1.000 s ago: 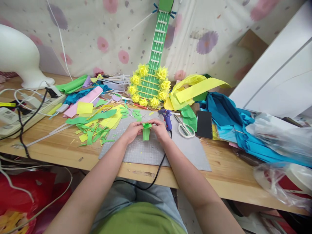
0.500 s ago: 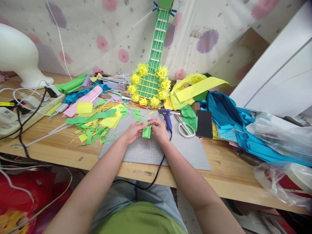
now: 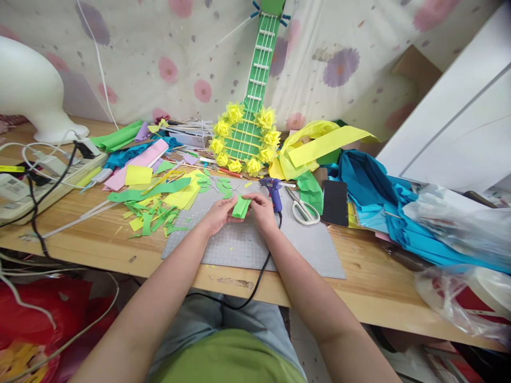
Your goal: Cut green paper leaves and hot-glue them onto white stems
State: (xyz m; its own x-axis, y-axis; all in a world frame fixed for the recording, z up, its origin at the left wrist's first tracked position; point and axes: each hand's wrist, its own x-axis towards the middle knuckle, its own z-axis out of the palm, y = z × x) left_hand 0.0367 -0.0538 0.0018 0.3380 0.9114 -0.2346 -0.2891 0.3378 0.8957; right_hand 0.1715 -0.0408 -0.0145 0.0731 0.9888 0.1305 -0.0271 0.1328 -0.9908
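At the centre of the frame both hands meet over the grey cutting mat (image 3: 311,250) on the wooden worktop (image 3: 371,282). The left hand (image 3: 217,214) and the right hand (image 3: 261,210) pinch a folded green paper strip (image 3: 241,207) between their fingers, lifted just above the mat. A blue glue gun (image 3: 274,192) lies just right of the right hand, with scissors (image 3: 302,207) beyond it. Green scraps (image 3: 154,221) litter the worktop to the left.

the folded green paper (image 3: 241,207) is partly covered by the fingers (image 3: 230,208) of both hands. the paper guitar (image 3: 249,122) headstock is cut off at the top edge. the white foam form (image 3: 32,90) is cut off at left.
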